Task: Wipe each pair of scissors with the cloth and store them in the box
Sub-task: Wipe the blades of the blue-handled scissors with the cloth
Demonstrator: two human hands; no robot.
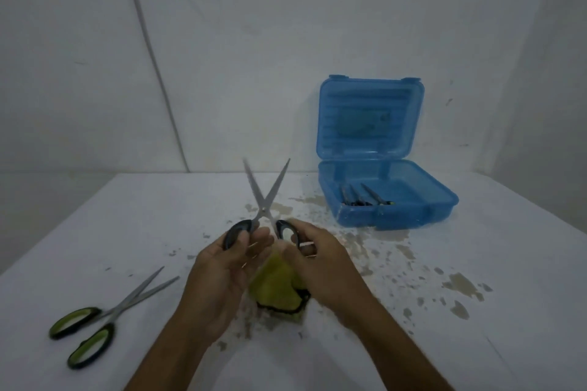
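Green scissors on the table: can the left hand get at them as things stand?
Probably not yet: the left hand grips a handle of the open scissors. The green scissors lie to its left with nothing over them.

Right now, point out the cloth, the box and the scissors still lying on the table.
cloth [277, 284]: head view, yellow middle.
box [397, 217]: head view, front wall.
scissors on the table [83, 334]: head view, green-lined handle.

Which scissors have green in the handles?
The scissors on the table, bottom left. The held scissors have grey-lined handles, gripped by both hands.
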